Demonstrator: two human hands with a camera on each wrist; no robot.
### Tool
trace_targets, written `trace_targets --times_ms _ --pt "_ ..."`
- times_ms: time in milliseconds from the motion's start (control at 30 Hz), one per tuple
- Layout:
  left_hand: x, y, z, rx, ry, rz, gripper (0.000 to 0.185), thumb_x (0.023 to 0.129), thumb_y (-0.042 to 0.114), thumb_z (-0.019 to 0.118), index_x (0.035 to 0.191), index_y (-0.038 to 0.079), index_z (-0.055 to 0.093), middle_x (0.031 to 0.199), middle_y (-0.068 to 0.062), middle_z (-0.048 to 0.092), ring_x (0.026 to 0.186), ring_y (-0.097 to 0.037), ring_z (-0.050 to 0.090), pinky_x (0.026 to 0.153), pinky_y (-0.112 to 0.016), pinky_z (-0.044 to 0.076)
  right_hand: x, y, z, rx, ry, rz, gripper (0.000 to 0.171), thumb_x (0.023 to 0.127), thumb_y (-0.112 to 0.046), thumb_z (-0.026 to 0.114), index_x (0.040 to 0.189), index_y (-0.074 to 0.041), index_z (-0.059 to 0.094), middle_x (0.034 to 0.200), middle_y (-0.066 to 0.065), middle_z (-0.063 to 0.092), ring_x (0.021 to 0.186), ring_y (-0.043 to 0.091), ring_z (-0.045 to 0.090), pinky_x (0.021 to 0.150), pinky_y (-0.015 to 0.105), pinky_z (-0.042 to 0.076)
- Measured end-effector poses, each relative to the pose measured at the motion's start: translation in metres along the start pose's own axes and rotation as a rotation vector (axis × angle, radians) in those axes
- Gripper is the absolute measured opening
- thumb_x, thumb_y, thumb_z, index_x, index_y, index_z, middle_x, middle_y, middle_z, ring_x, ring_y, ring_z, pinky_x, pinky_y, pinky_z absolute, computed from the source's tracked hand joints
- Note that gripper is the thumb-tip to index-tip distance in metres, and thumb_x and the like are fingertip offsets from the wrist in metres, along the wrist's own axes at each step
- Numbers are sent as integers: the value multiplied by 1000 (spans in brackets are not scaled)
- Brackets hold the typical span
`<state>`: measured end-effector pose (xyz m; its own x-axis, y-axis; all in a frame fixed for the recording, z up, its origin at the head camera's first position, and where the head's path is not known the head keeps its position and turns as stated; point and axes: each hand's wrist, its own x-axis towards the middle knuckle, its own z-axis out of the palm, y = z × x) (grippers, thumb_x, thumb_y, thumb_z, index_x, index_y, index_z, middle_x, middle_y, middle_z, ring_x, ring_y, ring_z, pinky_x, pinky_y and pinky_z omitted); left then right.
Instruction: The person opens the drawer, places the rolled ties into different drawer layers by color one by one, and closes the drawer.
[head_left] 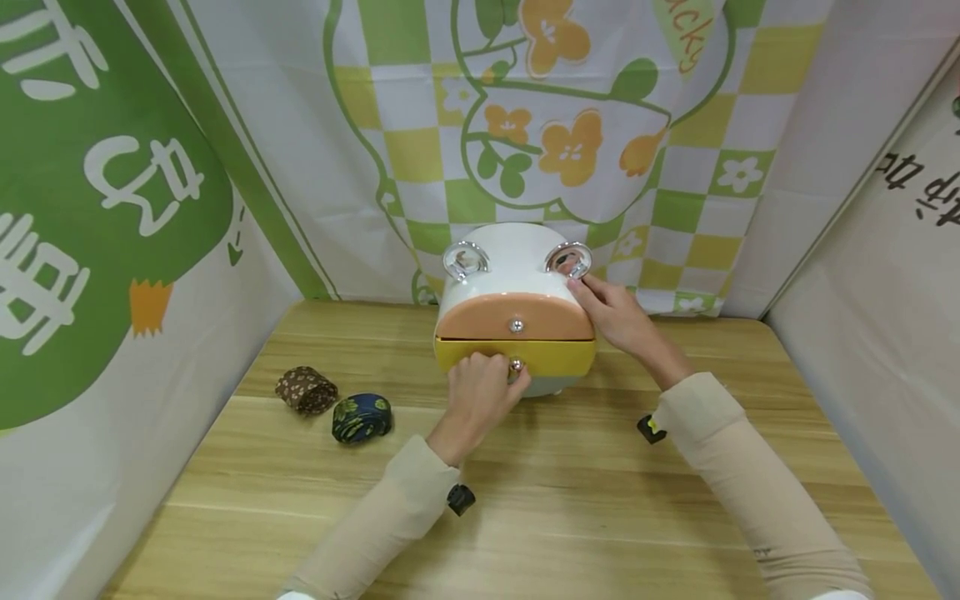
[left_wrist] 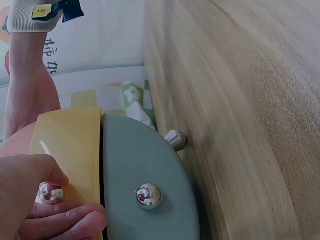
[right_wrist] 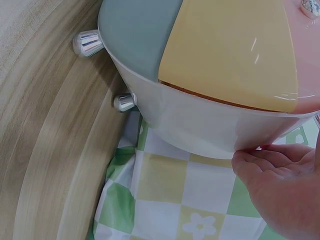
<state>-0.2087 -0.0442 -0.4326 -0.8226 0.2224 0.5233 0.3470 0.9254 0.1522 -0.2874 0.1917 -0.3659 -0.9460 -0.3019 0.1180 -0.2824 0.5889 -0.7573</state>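
Observation:
A small rounded white cabinet (head_left: 506,250) stands at the back of the table, its front split into an orange-pink drawer (head_left: 480,317), a yellow drawer (head_left: 566,357) and a grey-green drawer (left_wrist: 135,155). The yellow drawer juts slightly past its neighbours, with a thin dark gap along its edge. My left hand (head_left: 480,396) pinches the silver knob (left_wrist: 49,194) of that drawer between thumb and curled fingers. Against the cabinet's right side rests my right hand (head_left: 617,317), fingers fairly straight on the white wall, near a chrome ring (head_left: 568,260).
Two rolled neckties lie on the wooden table (head_left: 555,508) to the left: a brown patterned one (head_left: 306,391) and a dark blue one (head_left: 362,418) with yellow-green flowers. A checkered cloth (head_left: 408,154) hangs right behind the cabinet. Silver feet (right_wrist: 89,44) hold the cabinet up.

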Motion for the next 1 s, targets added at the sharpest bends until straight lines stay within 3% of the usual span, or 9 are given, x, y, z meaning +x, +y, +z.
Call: trace_targets --times_ms 233,1000 --pt "-4 2 -4 4 -15 4 61 94 38 70 53 22 29 49 9 23 45 -7 24 38 -22 17 1 0 0 2 -9 -7 77 109 -60 39 165 -8 32 168 19 38 157 38 36 126 57 33" --pt "-28 8 -19 -16 16 75 59 92 33 73 54 23 28 51 10 18 46 -5 18 39 -18 11 0 -1 0 0 -10 1 77 109 -61 38 165 -9 31 169 18 36 156 39 36 126 58 32"
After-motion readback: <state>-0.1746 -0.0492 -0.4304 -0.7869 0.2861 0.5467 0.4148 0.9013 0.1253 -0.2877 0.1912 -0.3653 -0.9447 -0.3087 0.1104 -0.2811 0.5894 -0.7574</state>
